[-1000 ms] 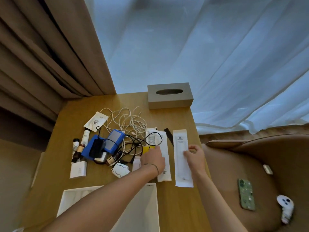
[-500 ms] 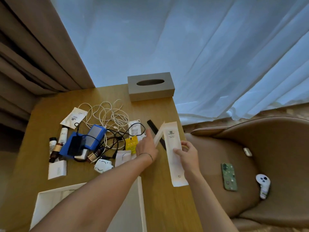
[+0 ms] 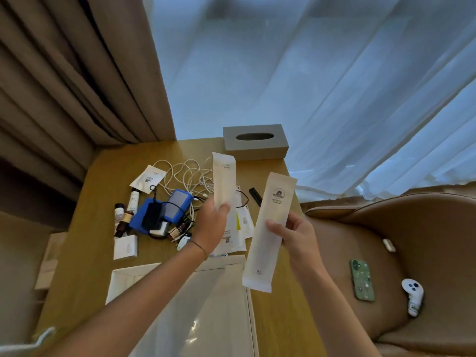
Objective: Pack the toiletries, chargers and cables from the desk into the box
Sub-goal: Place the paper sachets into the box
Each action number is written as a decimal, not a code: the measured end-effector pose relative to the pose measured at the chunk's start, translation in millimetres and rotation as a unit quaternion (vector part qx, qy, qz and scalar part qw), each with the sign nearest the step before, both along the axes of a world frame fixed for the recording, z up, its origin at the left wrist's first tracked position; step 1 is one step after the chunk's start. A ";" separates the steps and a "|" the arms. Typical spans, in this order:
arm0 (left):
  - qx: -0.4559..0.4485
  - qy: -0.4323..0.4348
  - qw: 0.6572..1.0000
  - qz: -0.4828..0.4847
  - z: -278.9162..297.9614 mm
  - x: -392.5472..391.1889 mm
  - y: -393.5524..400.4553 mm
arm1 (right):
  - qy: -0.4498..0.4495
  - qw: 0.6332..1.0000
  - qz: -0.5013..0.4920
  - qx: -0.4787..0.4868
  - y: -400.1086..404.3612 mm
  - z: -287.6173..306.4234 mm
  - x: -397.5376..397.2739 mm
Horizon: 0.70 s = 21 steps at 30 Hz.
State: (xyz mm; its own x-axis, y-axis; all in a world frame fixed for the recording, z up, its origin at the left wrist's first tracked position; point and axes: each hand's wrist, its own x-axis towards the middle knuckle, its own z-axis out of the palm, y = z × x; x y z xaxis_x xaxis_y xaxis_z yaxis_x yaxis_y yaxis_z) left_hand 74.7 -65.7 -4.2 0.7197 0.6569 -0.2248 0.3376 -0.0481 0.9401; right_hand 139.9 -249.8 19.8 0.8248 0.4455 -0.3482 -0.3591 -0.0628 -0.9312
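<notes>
Holding two long paper sachets above the desk [image 3: 278,318] | left hand [image 3: 212,229] pinches upright sachet [image 3: 224,180] at its lower end | right hand [image 3: 296,235] grips tilted sachet [image 3: 268,233] mid-length, long axis running down toward the open box [image 3: 206,305] | box lies below both hands, left nearer.

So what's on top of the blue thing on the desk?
A black charger lies on the blue case, its cable looping off. What is under the charger is hidden.
</notes>
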 end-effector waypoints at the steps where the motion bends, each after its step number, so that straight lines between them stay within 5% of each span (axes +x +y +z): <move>1: -0.007 -0.014 1.000 0.011 4.1 -14.9 6.2 | -0.006 1.000 0.013 0.005 4.9 5.0 -9.3; 8: -0.056 -0.038 0.994 0.081 13.6 -111.9 44.8 | -0.011 0.993 0.110 -0.039 38.9 2.9 -89.1; 21: -0.092 0.000 0.983 0.158 3.4 -226.0 73.5 | 0.022 0.947 0.188 -0.260 73.6 -98.0 -174.2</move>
State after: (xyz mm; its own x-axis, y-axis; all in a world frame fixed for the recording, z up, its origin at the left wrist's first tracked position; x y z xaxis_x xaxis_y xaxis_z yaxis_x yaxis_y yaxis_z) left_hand -151.3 7.8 -0.8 0.4857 0.7962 -0.3609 0.3083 0.2303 0.9230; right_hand -34.2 -176.2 -78.2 0.6219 0.4633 -0.6313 -0.2586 -0.6395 -0.7240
